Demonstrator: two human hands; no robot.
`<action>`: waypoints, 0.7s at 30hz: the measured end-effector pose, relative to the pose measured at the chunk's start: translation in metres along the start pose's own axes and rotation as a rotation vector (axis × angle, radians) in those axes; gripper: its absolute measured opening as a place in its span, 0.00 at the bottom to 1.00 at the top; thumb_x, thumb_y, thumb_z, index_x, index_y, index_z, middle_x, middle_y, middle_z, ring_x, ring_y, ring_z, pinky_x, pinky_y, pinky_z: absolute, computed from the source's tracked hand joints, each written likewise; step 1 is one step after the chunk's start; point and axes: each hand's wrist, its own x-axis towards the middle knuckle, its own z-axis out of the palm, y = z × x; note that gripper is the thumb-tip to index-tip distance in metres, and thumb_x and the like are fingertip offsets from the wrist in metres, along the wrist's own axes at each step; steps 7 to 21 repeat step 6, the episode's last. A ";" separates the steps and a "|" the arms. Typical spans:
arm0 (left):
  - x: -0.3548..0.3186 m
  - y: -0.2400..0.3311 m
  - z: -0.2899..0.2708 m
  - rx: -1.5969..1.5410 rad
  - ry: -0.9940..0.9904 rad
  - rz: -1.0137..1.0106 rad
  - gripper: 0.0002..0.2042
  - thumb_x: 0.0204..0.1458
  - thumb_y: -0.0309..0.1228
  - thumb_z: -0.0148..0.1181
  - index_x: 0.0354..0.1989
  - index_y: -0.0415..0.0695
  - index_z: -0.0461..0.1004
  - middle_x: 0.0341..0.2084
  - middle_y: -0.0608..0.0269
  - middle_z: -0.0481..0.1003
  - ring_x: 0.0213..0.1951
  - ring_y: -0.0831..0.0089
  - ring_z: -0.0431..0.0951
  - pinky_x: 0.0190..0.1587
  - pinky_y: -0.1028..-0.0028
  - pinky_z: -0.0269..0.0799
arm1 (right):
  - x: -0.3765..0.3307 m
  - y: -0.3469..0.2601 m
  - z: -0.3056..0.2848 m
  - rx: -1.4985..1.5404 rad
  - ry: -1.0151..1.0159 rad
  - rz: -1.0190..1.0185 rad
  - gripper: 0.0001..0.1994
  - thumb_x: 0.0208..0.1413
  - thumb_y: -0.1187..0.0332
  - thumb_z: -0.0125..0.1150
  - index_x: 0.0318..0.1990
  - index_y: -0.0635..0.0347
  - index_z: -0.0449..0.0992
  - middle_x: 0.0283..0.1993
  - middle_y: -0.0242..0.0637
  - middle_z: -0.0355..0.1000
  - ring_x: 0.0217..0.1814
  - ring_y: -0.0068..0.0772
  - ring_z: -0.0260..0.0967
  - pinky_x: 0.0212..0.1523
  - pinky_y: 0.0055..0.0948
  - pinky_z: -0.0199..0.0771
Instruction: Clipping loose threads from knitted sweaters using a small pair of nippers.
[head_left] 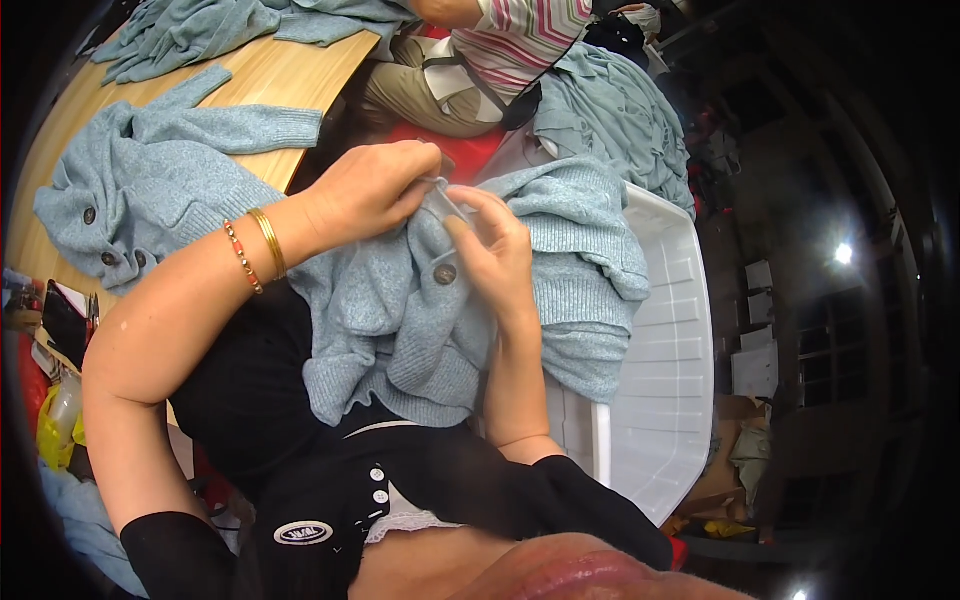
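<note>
Near the middle, over the person's lap, a pale blue cardigan (400,320) lies bunched, its right part draped over a white plastic crate (670,350). Left hand (372,190), wrist bent with bangles (257,250), and right hand (497,252), forearm upright, meet there, fingers (470,235) pinching a small clear piece (440,200) against the knit above a button (445,273). Another cardigan (150,190) lies on the wooden surface (270,80) far left.

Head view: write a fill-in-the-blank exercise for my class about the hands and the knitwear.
1. Both hands grip a light blue knitted ____.
2. The left hand has two ____ at its wrist.
3. A similar garment lies on the pale ____ table.
4. Right of the right hand stands a white plastic ____.

Missing words: cardigan; bracelets; wooden; crate
</note>
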 end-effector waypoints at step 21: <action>0.011 0.015 -0.022 -0.190 -0.295 -0.428 0.16 0.44 0.30 0.57 0.43 0.39 0.72 0.33 0.43 0.76 0.38 0.53 0.78 0.42 0.59 0.71 | -0.019 -0.026 -0.028 -0.634 -0.010 0.144 0.16 0.48 0.78 0.57 0.47 0.61 0.76 0.49 0.46 0.72 0.49 0.38 0.73 0.48 0.29 0.73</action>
